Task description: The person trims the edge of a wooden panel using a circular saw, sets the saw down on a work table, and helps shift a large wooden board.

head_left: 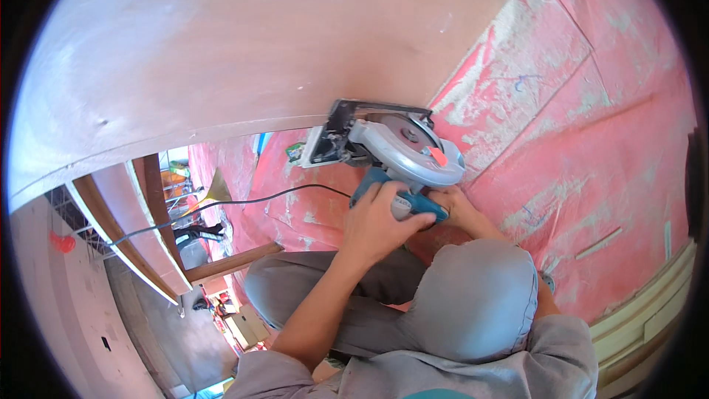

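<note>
Circular saw (391, 149): silver blade guard with a red tab, teal handle, black-and-grey base plate; it sits at the near edge of a large pale plywood sheet (244, 44), base plate facing the sheet, handle pointing back toward the person. Long axis runs roughly from the handle at lower right up and left to the base plate, so the tool lies directly ahead of both hands and above them in the view. Left hand (380, 223): grip clenched around the teal handle from the left side, forearm coming up from the lower edge. Right hand (454, 208): tucked against the handle's right end beneath the guard; it appears closed on the handle, though the guard and the knee hide most of the fingers. Both hands are equally near; the left shows more fully. Power cord (221, 205): black, trailing left from the saw across the gap below the sheet. Knee (473, 299), in grey trousers: raised just below the right hand, crowding that side. Floor panels (591, 140): red, worn and scuffed white, spreading right of the saw. Timber frame pieces (148, 236): leaning at left below the sheet. Pale moulding strips (650, 318): stacked at lower right, well apart from the saw.
</note>
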Demonstrator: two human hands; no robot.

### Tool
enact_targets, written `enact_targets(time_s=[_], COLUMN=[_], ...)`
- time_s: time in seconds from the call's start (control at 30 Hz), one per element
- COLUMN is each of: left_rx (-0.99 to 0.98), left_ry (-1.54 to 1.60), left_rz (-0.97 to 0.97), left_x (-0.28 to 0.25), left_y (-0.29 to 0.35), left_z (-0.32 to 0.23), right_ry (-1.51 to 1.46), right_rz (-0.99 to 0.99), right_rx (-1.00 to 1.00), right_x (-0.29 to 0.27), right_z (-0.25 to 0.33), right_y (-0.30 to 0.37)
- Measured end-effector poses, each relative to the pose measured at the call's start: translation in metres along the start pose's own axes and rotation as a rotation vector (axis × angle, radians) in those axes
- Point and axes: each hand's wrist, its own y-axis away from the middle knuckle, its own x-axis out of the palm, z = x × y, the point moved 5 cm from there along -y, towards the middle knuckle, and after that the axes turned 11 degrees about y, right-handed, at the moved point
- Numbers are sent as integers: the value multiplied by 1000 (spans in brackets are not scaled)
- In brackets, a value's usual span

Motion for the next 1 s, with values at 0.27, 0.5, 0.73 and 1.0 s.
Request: enact_targets(time_s=[0.27, 0.5, 0.73, 1.0], left_rx=[124, 212, 283, 214], left_ry=[145, 111, 76, 91], left_rz=[-59, -174, -220, -209], left_x=[8, 0, -8, 0], left_y=[4, 13, 21, 18], left_z=[19, 14, 4, 10], right_ry=[-50, 19, 12, -5], right_rz=[-11, 36, -2, -28], right_rx=[-4, -19, -56, -41], right_x=[9, 5, -1, 0], right_z=[-5, 3, 21, 14], right_y=[2, -10, -18, -15])
